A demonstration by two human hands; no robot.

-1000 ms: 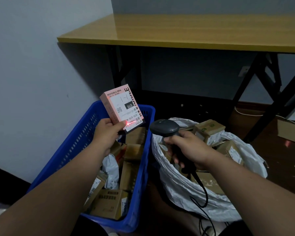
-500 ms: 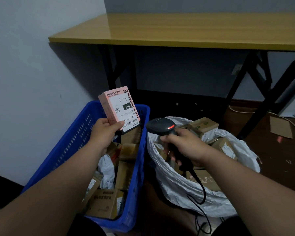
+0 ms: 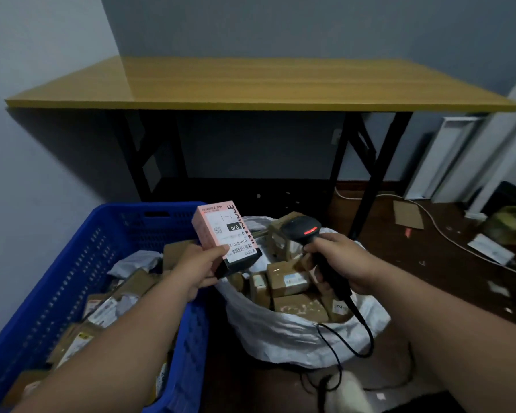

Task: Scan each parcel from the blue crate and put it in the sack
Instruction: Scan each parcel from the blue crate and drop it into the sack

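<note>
Above sack [image 3: 295,338], pink parcel [image 3: 225,234] reads "070"

Open sack [image 3: 295,338] mouth, brown parcels [image 3: 289,283] heaped nearly to its rim

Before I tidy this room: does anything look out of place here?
Yes. Scraps lie loose on the floor right of the table: a cardboard piece, a white packet and paper bits, crossed by a pale cable. The blue crate and sack look orderly.
</note>
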